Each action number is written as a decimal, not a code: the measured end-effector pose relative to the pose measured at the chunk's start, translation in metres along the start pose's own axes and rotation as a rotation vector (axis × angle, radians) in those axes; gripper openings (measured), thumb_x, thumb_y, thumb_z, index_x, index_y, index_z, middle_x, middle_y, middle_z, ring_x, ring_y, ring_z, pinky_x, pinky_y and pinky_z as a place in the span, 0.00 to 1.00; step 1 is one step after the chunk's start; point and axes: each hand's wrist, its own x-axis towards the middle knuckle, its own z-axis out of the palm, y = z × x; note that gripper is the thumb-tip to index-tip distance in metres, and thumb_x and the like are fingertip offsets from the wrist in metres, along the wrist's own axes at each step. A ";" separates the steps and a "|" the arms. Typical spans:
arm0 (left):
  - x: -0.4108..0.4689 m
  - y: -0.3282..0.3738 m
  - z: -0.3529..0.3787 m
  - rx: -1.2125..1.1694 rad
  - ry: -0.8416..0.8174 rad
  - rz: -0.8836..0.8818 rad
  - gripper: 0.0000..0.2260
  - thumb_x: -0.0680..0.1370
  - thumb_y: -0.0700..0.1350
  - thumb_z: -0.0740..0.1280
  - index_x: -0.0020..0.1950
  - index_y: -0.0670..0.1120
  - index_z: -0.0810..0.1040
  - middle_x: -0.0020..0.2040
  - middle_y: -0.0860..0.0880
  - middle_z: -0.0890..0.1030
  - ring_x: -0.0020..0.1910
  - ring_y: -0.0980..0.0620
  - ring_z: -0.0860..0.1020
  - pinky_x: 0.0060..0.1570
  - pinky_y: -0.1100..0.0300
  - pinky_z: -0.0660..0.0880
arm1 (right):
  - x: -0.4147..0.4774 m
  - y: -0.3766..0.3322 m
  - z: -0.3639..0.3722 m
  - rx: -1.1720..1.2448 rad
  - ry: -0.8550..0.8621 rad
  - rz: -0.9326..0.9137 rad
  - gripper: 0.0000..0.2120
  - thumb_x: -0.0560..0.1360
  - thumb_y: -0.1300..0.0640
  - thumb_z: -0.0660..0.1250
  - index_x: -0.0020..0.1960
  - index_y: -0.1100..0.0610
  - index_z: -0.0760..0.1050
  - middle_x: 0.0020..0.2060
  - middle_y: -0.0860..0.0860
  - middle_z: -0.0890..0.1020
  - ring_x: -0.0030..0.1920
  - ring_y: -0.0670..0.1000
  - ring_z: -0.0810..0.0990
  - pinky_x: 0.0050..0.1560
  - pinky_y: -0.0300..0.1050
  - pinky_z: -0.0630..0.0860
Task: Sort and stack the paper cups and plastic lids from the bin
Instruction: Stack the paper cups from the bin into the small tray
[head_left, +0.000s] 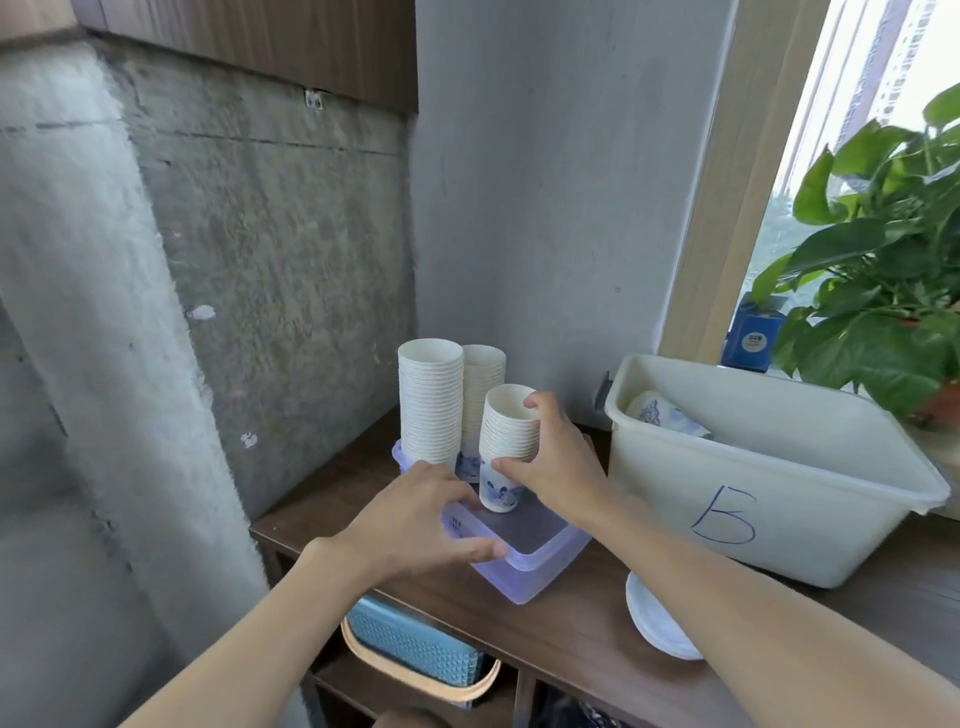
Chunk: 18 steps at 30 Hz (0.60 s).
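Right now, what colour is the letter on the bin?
Blue letter on the white bin; head view.

We face a dark wooden bench (571, 639) set in a rough grey concrete wall (270, 260) corner. Right of the bench are a bright window (852, 78) and a leafy green potted plant (883, 270).

Three cup stacks (430, 400) on the lidded box (524, 584), bin (831, 467) to its right, lids (654, 623) before the bin.
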 end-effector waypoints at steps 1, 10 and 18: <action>0.000 0.000 0.000 -0.004 0.007 -0.004 0.39 0.62 0.81 0.58 0.57 0.54 0.82 0.52 0.56 0.81 0.55 0.56 0.72 0.57 0.58 0.72 | 0.000 0.000 0.000 0.008 0.005 -0.003 0.34 0.68 0.48 0.75 0.66 0.50 0.60 0.64 0.51 0.73 0.62 0.55 0.73 0.62 0.56 0.69; 0.001 0.003 0.001 0.015 -0.010 -0.039 0.34 0.66 0.76 0.64 0.60 0.53 0.80 0.57 0.58 0.78 0.60 0.58 0.70 0.61 0.59 0.70 | 0.004 0.011 -0.004 -0.034 -0.023 0.045 0.38 0.69 0.48 0.73 0.71 0.49 0.56 0.67 0.52 0.72 0.65 0.55 0.71 0.64 0.57 0.67; 0.005 0.011 0.009 0.073 0.053 -0.087 0.31 0.68 0.76 0.63 0.58 0.54 0.80 0.55 0.56 0.78 0.58 0.57 0.70 0.57 0.59 0.71 | 0.002 0.016 -0.009 0.031 -0.067 0.042 0.52 0.69 0.53 0.75 0.77 0.47 0.40 0.71 0.53 0.69 0.66 0.55 0.72 0.65 0.54 0.70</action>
